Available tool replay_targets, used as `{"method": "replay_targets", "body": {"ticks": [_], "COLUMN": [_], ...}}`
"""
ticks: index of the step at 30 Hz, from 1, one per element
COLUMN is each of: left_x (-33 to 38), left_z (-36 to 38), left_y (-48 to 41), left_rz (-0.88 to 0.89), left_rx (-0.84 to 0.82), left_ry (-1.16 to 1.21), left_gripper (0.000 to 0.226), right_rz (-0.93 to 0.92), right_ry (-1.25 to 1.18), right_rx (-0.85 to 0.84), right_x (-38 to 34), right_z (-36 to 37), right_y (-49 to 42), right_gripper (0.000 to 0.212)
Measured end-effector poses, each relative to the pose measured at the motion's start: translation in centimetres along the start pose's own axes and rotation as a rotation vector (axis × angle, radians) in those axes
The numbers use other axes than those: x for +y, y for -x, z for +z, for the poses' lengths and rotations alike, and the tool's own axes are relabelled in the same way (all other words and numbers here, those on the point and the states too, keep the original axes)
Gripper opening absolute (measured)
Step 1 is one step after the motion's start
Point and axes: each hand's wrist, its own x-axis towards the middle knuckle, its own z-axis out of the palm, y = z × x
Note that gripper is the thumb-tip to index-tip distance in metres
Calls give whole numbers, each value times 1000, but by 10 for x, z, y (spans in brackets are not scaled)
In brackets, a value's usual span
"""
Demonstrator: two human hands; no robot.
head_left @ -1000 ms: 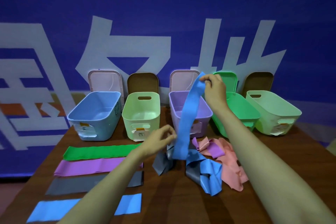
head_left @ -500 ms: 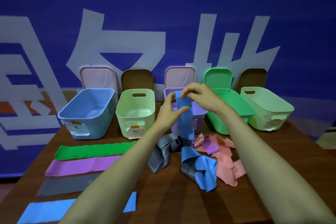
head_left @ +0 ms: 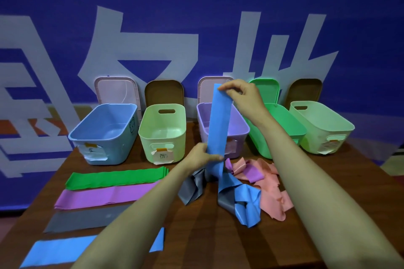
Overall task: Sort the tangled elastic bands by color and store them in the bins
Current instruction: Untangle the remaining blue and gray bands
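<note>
Four bands lie flat on the table point(head_left: 196, 236) in the lower left of the frame, one below the other: a green band point(head_left: 115, 178), a purple band point(head_left: 105, 195), a grey band point(head_left: 83, 219) and a flat blue band point(head_left: 59, 251), the last partly hidden by the left forearm. Above them, at the table's far edge, stands the blue bin point(head_left: 102, 135) with a pale bin point(head_left: 162, 135) just to its right. Both carry paper labels point(head_left: 162, 156) on the front. Lids point(head_left: 164, 91) lean on the banner point(head_left: 196, 17) behind the row.

At centre the left hand point(head_left: 202, 156) grips the blue band point(head_left: 218, 120) low down, with its fingers curled round it. The band rises almost upright in front of the purple bin point(head_left: 239, 129) to the right hand point(head_left: 242, 96), which pinches its top end between thumb and fingertips.

Below the left hand the band runs down into the tangle point(head_left: 247, 201) on the table, right of centre. The tangle has grey folds on its left, blue loops in the middle, and purple and pink pieces on its right. The band seems caught with a grey piece there, though folds hide the join.

Further right stand the green bin point(head_left: 290, 122) and, at the end of the row, the last bin point(head_left: 321, 126), which is pale green.
</note>
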Motion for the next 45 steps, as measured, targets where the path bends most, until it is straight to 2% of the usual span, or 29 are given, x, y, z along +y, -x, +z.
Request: {"method": "replay_targets", "body": {"ticks": [2, 7, 9, 14, 17, 21, 23, 26, 29, 32, 38, 45], "left_x": [-14, -37, -48, -66, -81, -100, -113, -136, -151, -162, -182, -193], "left_z": [-5, -50, -73, -124, -147, -157, -159, -161, -160, -160, -170, -164], "left_y": [10, 39, 53, 98, 127, 165, 182, 209, 234, 251, 276, 285], "left_rz": [-59, -118, -132, -248, -295, -351, -367, -356, -306, -228, -344, -424], "left_rx": [-24, 71, 105, 233, 271, 536, 678, 837, 980, 985, 1073, 1047], "left_ry": [-34, 28, 16, 27, 71, 353, 370, 189, -173, -404, -369, -360], "left_gripper": [27, 21, 28, 20, 23, 35, 45, 51, 33, 19, 24, 24], "right_rz": [22, 138, 202, 271, 289, 302, 292, 307, 285, 242, 139, 83], "right_ry": [-2, 44, 72, 142, 186, 222, 221, 222, 216, 205, 293, 365], "right_rx": [62, 140, 135, 61, 25, -34, -76, -156, -248, -311, -319, -301], "right_x": [2, 32, 49, 75, 87, 91, 85, 78, 66, 54, 50, 60], "right_z": [-1, 4, 11, 37, 57, 90, 107, 133, 157, 177, 194, 196], "right_y": [-2, 4, 14, 57, 88, 138, 165, 200, 233, 261, 297, 309], "right_gripper": [24, 25, 25, 22, 20, 15, 15, 16, 19, 22, 20, 16]}}
